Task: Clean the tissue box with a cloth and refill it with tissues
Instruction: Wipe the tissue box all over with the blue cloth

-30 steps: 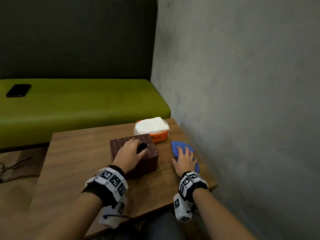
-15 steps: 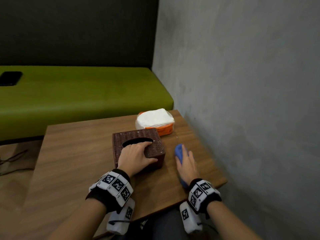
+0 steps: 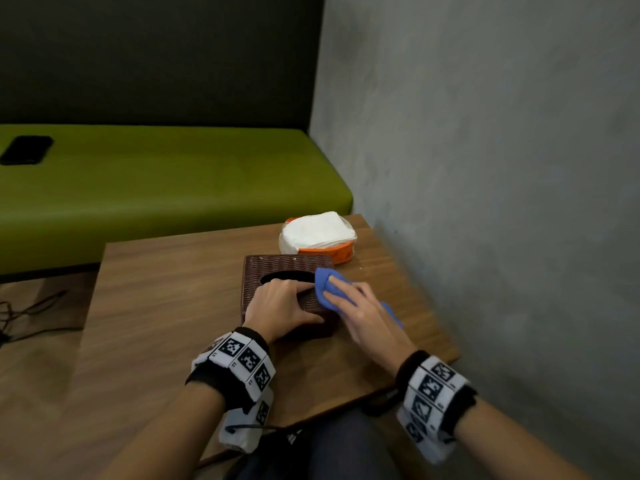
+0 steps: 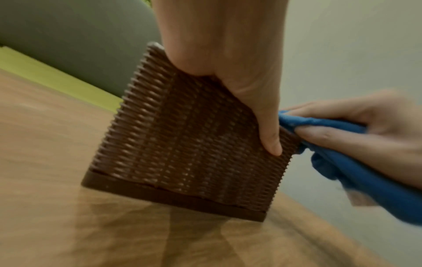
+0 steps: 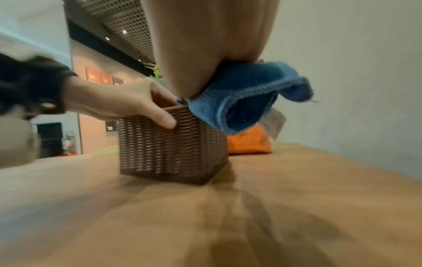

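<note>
A brown woven tissue box (image 3: 273, 270) (image 4: 182, 153) (image 5: 169, 146) stands on the wooden table (image 3: 166, 292). My left hand (image 3: 282, 304) grips its near top edge, thumb down the front side (image 4: 270, 144). My right hand (image 3: 360, 306) holds a blue cloth (image 3: 323, 284) (image 4: 356, 173) (image 5: 242, 101) against the box's right top corner. Behind the box lies a pack of white tissues in an orange wrapper (image 3: 318, 235) (image 5: 248, 142). The oval slot in the box top is partly covered by my fingers.
A grey wall (image 3: 485, 168) runs close along the table's right edge. A green bench (image 3: 156, 188) stands behind the table with a black phone (image 3: 26, 148) on it. Cables (image 3: 31, 313) lie on the floor to the left.
My right hand picked the blue cloth up off the table and brought it left onto the box's top right corner. My left hand stayed on the box.
</note>
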Demonstrator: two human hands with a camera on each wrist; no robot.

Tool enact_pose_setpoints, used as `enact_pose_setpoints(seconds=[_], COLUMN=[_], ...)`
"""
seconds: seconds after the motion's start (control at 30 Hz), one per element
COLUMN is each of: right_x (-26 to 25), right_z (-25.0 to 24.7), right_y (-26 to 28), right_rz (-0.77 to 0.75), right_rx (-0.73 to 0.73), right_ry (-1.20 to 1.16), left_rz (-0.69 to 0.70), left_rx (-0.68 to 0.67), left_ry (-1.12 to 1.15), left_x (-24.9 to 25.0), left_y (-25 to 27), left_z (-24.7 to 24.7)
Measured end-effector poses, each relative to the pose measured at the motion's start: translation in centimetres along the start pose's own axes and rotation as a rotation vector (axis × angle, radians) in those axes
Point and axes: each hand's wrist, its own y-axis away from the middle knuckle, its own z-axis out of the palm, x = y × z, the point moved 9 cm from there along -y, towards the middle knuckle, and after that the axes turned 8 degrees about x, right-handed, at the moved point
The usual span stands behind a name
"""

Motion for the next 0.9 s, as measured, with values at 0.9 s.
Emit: enact_pose_setpoints(seconds=[0.9], right_x=[-1.3], right_z=[-0.9], right_y=[0.6], right_rz=[0.134], right_rx=[-0.027], right_ry=[-0.049], left_rz=[0.068], left_rx=[-0.044], left_ry=[-0.027], left_x=[0.1], left_y=[-0.1], left_z=[0.4])
